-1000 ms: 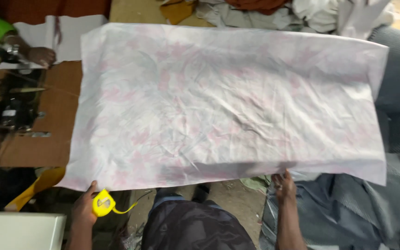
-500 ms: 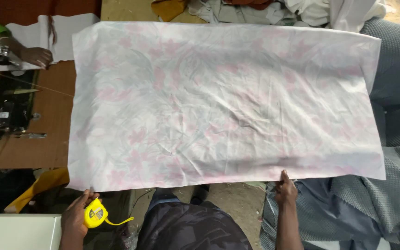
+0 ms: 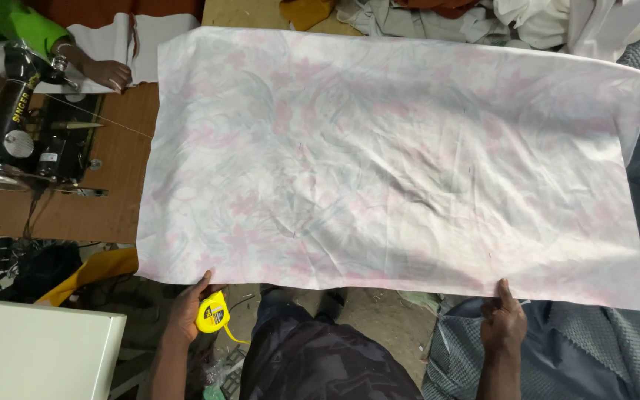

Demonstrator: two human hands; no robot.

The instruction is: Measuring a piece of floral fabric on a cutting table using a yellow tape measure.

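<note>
A large sheet of pale cloth, white with a faint pink and grey flower print, lies spread out flat in front of the person and fills most of the view. It is creased near the middle, and its far edge reaches a heap of mixed fabric at the top. Its left part rests on a brown wooden table; its right part lies over grey textured cloth.

The left hand is at the near left edge of the cloth, its fingertips touching the edge from below. The same hand is closed around a yellow tape measure, with a short bit of yellow tape curling out below it. The right hand pinches the near edge of the cloth further right, thumb on top and fingers curled underneath.

Between the two forearms the person's dark patterned clothing shows, above a patch of dusty floor.

On the table to the left stands a black sewing machine. Another person's hand, coming from a bright green sleeve, rests on a piece of white fabric beside the machine, well apart from the big cloth's holder. A white flat surface sits at the lower left corner, and a strip of yellow-orange cloth hangs below the table edge.
</note>
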